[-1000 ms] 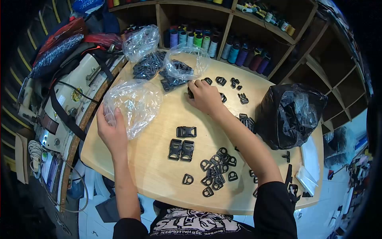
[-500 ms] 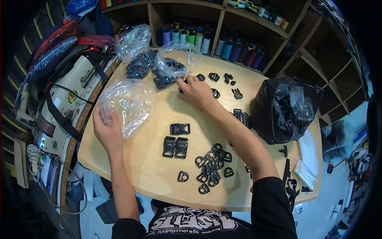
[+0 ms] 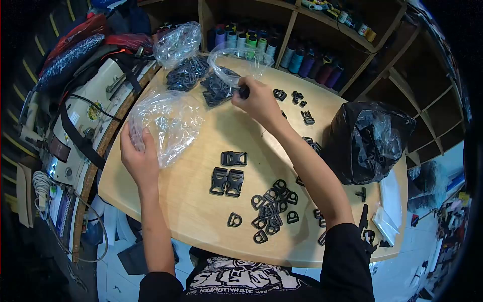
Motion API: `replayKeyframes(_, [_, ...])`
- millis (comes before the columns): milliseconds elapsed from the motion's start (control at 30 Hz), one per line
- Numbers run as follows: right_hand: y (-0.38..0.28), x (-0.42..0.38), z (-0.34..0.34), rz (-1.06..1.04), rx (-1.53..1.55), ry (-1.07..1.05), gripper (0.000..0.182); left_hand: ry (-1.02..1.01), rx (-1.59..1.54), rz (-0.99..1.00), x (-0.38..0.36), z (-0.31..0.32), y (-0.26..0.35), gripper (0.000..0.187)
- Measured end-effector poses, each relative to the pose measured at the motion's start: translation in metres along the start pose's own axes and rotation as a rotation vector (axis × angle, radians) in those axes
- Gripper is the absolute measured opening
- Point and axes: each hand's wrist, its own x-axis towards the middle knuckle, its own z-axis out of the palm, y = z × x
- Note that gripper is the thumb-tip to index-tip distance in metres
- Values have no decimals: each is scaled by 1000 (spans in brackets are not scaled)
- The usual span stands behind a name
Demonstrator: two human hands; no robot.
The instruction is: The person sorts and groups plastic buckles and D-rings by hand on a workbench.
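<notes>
My left hand (image 3: 140,159) grips the near left edge of a clear plastic bag (image 3: 168,123) that looks empty. Pinched in my right hand (image 3: 259,100) is a small black piece, mostly hidden by the fingers, just right of an open clear bag of black buckles (image 3: 218,89). Behind it sits another clear bag of black parts (image 3: 186,73). Three black side-release buckles (image 3: 234,158) lie mid-table. A pile of black D-shaped rings (image 3: 269,211) is nearer me, with one ring (image 3: 234,220) apart on its left.
A black plastic bag (image 3: 370,143) stands at the right of the wooden table (image 3: 191,211). Small black fittings (image 3: 308,118) lie beyond my right forearm. At the left is a sewing machine (image 3: 95,108). Shelves with thread spools (image 3: 299,60) are behind.
My right hand has risen slightly from the table beside the buckle bag, with a black piece now showing in its fingers. My left hand still holds the clear bag. The whole view has shifted slightly.
</notes>
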Motion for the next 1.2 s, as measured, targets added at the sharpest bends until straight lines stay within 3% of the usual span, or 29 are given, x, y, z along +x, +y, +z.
replayKeyframes(33, [-2, 1, -4, 127, 211, -15, 29, 0, 1, -2, 0, 1, 0, 42])
replayKeyframes(100, [-8, 7, -12, 223, 196, 67, 26, 12, -28, -23, 0, 2, 0, 40])
replayKeyframes(167, [-12, 10, -16, 540, 757, -14, 25, 27, -7, 15, 1, 3, -2, 41])
replayKeyframes(200, [-26, 10, -22, 598, 895, -59, 24, 32, 14, 56, 0, 3, -2, 41])
replayKeyframes(333, [-90, 11, -16, 611, 1149, -166, 24, 18, 39, 0, -3, 5, 11, 39])
replayKeyframes(367, [-100, 10, 1, 517, 1164, -193, 25, 2, 37, 1, -4, 8, 8, 39])
replayKeyframes(433, [-126, 7, 27, 311, 936, -117, 26, 45, -52, 30, -2, 8, 4, 36])
replayKeyframes(467, [-139, 4, 36, 278, 850, -43, 27, -33, -115, -117, -3, 4, 11, 33])
replayKeyframes(533, [-158, 11, 56, 233, 756, 43, 28, -82, -149, -173, -2, 1, 3, 34])
replayKeyframes(600, [-158, 17, 86, -5, 625, 246, 30, -138, -195, -236, -2, 3, 3, 34])
replayKeyframes(700, [-164, 7, 101, -178, 563, 205, 31, -28, -472, -298, 0, 2, 7, 33])
replayKeyframes(733, [-164, 2, 100, -135, 579, 77, 33, -9, -434, -282, 1, 1, 3, 34])
replayKeyframes(833, [-162, 1, 99, -134, 554, -42, 30, 5, -404, -271, 1, 0, -3, 35])
replayKeyframes(967, [-161, 5, 96, -242, 398, -22, 26, 20, -399, -260, 0, -3, 1, 36])
replayKeyframes(1033, [-161, 10, 89, -189, 358, -155, 23, 47, -435, -268, 0, -2, 1, 34])
replayKeyframes(1067, [-160, 10, 84, -190, 353, -151, 23, 74, -466, -280, 0, -2, 1, 33])
replayKeyframes(1133, [-152, 7, 66, -317, 393, 155, 21, 67, -451, -269, 0, -4, 1, 33])
replayKeyframes(1200, [-121, 7, 39, -204, 308, 69, 19, 48, -460, -337, -1, -7, -5, 32])
